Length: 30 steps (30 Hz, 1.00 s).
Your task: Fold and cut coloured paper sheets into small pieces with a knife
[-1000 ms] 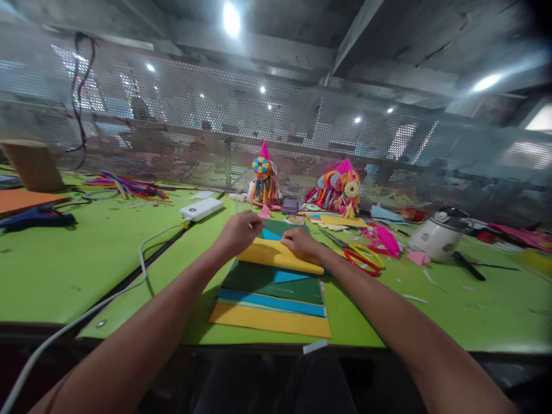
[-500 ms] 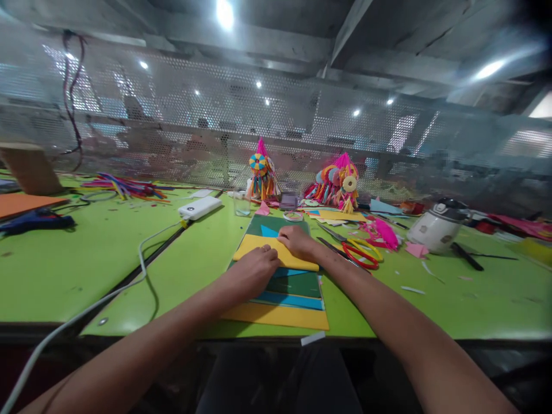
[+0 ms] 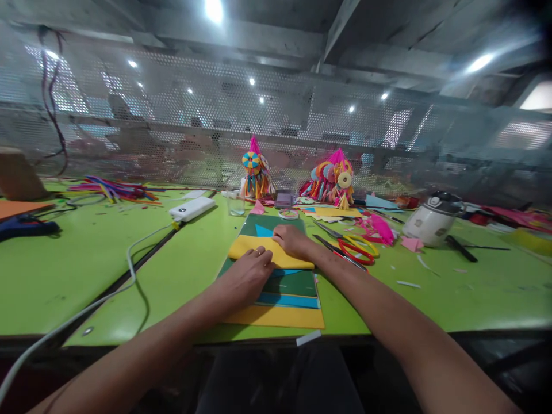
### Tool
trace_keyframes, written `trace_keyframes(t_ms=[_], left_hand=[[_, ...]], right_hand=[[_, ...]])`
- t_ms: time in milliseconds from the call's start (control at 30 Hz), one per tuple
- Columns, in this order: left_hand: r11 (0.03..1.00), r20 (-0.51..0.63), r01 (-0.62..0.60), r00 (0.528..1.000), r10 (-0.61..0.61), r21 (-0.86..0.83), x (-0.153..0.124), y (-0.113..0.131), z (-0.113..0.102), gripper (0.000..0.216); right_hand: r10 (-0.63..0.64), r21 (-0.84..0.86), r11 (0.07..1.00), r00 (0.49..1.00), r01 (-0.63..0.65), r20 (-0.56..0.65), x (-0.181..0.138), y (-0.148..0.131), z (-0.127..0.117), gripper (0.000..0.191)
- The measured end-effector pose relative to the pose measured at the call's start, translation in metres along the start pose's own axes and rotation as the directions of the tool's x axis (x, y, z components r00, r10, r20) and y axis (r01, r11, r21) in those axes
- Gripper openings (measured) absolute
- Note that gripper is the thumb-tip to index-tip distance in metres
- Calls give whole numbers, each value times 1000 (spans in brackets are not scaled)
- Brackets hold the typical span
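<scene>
A folded yellow paper (image 3: pixel 241 247) lies across a dark green board (image 3: pixel 297 283) in front of me. My left hand (image 3: pixel 250 275), a ring on one finger, is closed on the near side of the fold, fingers curled. My right hand (image 3: pixel 293 240) is closed at its upper middle, fingers bent and tips partly hidden. The yellow paper bulges a little at its left end. A blue paper piece (image 3: pixel 263 231) shows just beyond the fold. Nearer me are a blue strip (image 3: pixel 287 301) on the board and a flat yellow sheet (image 3: pixel 280 316) at the table edge.
Right of the board lie red-handled scissors (image 3: pixel 356 253) and yellow-handled scissors (image 3: pixel 362 244). A white power bank (image 3: pixel 192 209) with a cable stands left. Tasselled ornaments (image 3: pixel 256 172), a glass (image 3: pixel 236 204) and a white jug (image 3: pixel 433 218) sit farther back. Paper scraps are scattered about.
My view has turned slightly, so the scene sits a little farther left. The fold's left end looks more raised. Both hands stay on the yellow paper, with only small finger movement.
</scene>
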<state>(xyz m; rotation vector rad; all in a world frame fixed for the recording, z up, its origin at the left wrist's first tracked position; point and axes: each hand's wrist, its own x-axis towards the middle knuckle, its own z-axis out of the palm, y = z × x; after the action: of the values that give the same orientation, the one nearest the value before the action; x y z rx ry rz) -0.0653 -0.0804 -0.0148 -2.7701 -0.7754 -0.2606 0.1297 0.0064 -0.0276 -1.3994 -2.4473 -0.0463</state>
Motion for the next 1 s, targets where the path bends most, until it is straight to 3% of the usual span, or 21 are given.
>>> trace_keyframes(t_ms=[167,500,667,767,867,933,1000], left_hand=[[1000,45,2,999,-3,18,0,2,-4,17],[1000,30,13,999,-13,3,-2,2,-2,14],[999,-15,22,1000,-22,-43,-2,-1,2,24],[997,-57,21,998,-25,-72,-1,-3,4,26],[998,-75,19,997,-24,-61,-1,-4,7,27],[999,-79,34,996,-37,-35,0,-4,10,25],[999,-86,52,995,-53,-15,0,-3,12,21]], right_hand=[[1,-41,999,1000,-1,10,-1,-2,-2,17],[-66,-93,993,998,65,2,-2,0,0,10],[-47,-98,994,998,43,-42,-5,7,-27,7],[-98,-99,991,992,90,-80,-25,-9,-44,11],[-265,-133,957,963,257,-45,-58,-39,-43,17],[-264,-160,951,964,263,18,-78,-58,-34,15],[-215,-186,959,977,212,4,-91,-69,-25,19]])
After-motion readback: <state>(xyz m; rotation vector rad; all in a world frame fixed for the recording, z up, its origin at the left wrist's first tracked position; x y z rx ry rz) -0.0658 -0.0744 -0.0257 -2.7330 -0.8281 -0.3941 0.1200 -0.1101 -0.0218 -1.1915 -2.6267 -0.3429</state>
